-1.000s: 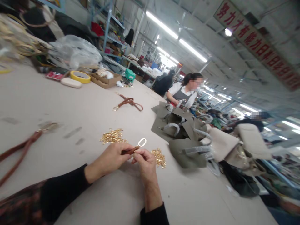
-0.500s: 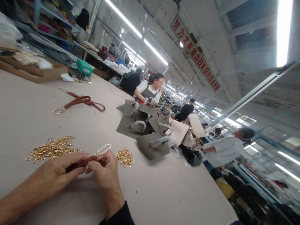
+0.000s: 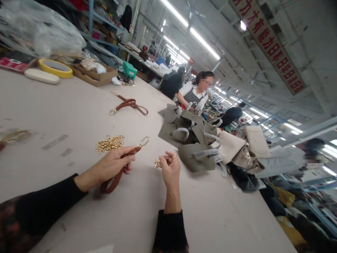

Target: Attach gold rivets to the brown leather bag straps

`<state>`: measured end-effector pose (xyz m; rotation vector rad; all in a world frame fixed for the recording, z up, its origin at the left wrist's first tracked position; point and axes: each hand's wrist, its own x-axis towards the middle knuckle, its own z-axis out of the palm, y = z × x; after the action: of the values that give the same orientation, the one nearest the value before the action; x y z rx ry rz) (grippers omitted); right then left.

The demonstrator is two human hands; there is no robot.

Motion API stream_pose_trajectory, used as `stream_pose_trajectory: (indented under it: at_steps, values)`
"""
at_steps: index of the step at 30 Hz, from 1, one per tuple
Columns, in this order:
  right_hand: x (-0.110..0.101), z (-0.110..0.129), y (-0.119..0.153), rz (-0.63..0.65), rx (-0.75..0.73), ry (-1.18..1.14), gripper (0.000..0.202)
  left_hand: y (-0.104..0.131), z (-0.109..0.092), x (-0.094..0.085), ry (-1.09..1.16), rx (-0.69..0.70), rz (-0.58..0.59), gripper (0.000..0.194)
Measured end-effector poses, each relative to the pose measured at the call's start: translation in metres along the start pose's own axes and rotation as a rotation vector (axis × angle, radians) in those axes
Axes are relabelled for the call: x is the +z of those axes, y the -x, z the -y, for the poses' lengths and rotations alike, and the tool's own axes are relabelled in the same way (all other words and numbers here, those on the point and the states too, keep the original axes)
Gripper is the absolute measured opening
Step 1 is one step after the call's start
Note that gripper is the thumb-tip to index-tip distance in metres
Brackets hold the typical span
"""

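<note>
- Far left of the frame there's a blurry metal ring (image 3: 19,133) at the edge; I'd leave it out of the way. Yellow tape (image 3: 55,68) sits upper left.
- Larger gold pile (image 3: 109,144) left of centre, right behind the left hand; imo I'd keep that wrist low and steady so it doesn't sweep bits around the surface (image 3: 137,211).
- My left hand (image 3: 113,164) is wrapped firmly around the held strap (image 3: 109,187), brown, with a loop hanging below the palm. Good grip for this, I reckon: keep it close to the end so the tip doesn't wobble.
- Loose strap (image 3: 129,103) lies above that, upper left of centre, nothing touching it.
- Gold ring (image 3: 144,141) pokes out of the held strap's end, near mid-frame, past the fingertips. I'd keep it angled up like that for a clear view.
- Small gold pile (image 3: 157,163) just right of centre, partly hidden. I'd pinch one piece off the edge rather than dig in.
- My right hand (image 3: 170,164) is beside it, fingers loosely curled, thumb near the index finger. Can't make out whether it's pinching a piece.
- Grey-green bags (image 3: 195,164) right of that, well away from the held strap.
</note>
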<state>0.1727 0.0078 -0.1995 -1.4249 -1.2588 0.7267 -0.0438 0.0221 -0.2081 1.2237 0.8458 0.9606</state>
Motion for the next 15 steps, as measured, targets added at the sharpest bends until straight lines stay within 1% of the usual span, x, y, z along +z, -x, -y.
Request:
stream_pose_trajectory:
  at_steps: [1,3,5,7,9,11,13,15]
  values:
    - [-0.008,-0.005,-0.003,-0.013,0.009,0.096,0.037,-0.001,-0.001,-0.002,-0.007,-0.022,-0.016,0.058]
    - [-0.020,-0.013,-0.005,0.006,0.023,0.267,0.026,-0.003,-0.002,-0.005,-0.060,-0.053,-0.061,0.047]
    - [-0.023,-0.015,-0.003,0.052,0.024,0.414,0.017,-0.003,-0.002,-0.008,-0.078,-0.039,-0.104,0.040]
    - [-0.019,-0.014,0.000,0.088,0.012,0.544,0.019,-0.003,0.000,-0.009,-0.036,0.021,-0.126,0.044]
    - [-0.012,-0.012,0.004,0.099,-0.006,0.651,0.024,-0.001,0.000,-0.008,0.033,0.058,-0.104,0.042]
    - [-0.007,-0.011,0.006,0.096,-0.026,0.738,0.025,0.000,-0.002,-0.007,0.085,0.030,-0.050,0.040]
    - [-0.005,-0.012,0.007,0.093,-0.041,0.792,0.024,0.002,-0.006,-0.003,0.112,-0.018,-0.004,0.045]
    - [-0.004,-0.013,0.007,0.103,-0.067,0.795,0.024,0.003,-0.009,0.000,0.126,-0.037,0.028,0.051]
